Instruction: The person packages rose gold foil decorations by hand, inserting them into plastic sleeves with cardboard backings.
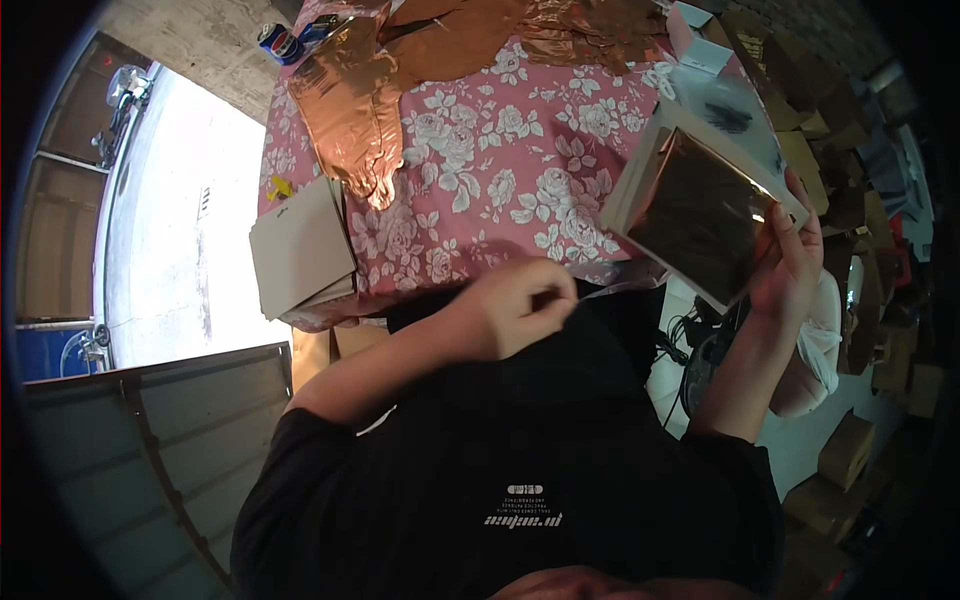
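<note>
On the right, my right hand [785, 270] grips the edge of a pale board that bears a shiny copper-brown sheet [700, 205]; the board is tilted above the table's right side. Near the table's front edge, in front of my body, my left hand [525, 305] is closed, its thumb and fingers curled together. A thin pale strip [610, 289] runs beside its fingertips, but whether they grip it cannot be made out. Wrinkled copper-coloured foil [350, 120] lies on the pink floral tablecloth [470, 190]. A stack of grey boards [303, 250] sits at the table's left front corner.
More copper foil [450, 35] covers the table's far side. A blue can [280, 43] stands at the far left corner, a white box [697, 40] at the far right. Cardboard boxes [845, 450] are on the right. A bright doorway [190, 210] opens on the left.
</note>
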`<action>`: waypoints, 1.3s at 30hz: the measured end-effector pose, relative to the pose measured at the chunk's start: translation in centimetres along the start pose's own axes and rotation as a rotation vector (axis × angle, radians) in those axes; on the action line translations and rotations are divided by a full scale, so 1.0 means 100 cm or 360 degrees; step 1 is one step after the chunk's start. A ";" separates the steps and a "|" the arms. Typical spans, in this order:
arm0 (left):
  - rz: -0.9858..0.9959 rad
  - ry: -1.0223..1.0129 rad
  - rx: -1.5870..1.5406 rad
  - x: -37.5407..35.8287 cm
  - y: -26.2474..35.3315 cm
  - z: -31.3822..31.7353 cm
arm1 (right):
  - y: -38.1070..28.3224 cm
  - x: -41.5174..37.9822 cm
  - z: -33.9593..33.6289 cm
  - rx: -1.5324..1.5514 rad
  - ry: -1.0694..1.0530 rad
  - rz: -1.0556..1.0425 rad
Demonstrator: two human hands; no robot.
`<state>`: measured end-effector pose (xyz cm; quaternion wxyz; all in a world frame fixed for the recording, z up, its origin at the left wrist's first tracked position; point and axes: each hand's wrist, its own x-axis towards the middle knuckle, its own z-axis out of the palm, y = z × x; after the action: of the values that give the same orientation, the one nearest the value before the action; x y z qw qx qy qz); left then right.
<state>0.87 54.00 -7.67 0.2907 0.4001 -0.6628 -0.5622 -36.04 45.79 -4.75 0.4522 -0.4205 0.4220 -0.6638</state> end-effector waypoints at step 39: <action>0.0049 0.0536 -0.0125 -0.117 -0.076 -0.027 | 0.051 -0.096 0.105 0.0293 -0.0606 0.0390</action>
<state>10.62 62.30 -13.79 0.4216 0.4668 -0.5882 -0.5083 -22.70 51.86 -8.17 0.6373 -0.4407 0.3147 -0.5483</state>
